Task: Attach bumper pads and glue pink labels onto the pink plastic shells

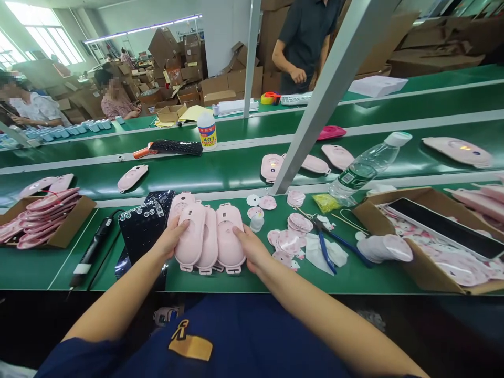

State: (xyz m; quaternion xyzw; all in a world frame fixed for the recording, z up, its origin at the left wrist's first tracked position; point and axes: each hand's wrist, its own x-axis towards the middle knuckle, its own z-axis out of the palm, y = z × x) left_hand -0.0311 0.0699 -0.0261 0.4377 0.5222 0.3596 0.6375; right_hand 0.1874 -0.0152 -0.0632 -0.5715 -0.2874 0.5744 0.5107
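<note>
Several pink plastic shells (208, 233) lie overlapped in a row on the green bench in front of me. My left hand (171, 239) grips the leftmost shell at its left edge, thumb on top. My right hand (250, 247) holds the right side of the rightmost shell (229, 236), fingers curled round its edge. A black sheet of small parts (144, 223) lies just left of my left hand. Round pink stickers (289, 241) lie scattered to the right of my right hand.
Blue-handled scissors (326, 247) and a white cloth sit to the right. A cardboard box (433, 241) of stickers stands far right, another box of pink shells (51, 215) far left. A water bottle (366, 168), glue bottle (207, 131) and slanted metal post (323, 100) stand behind. Other people work beyond the conveyor.
</note>
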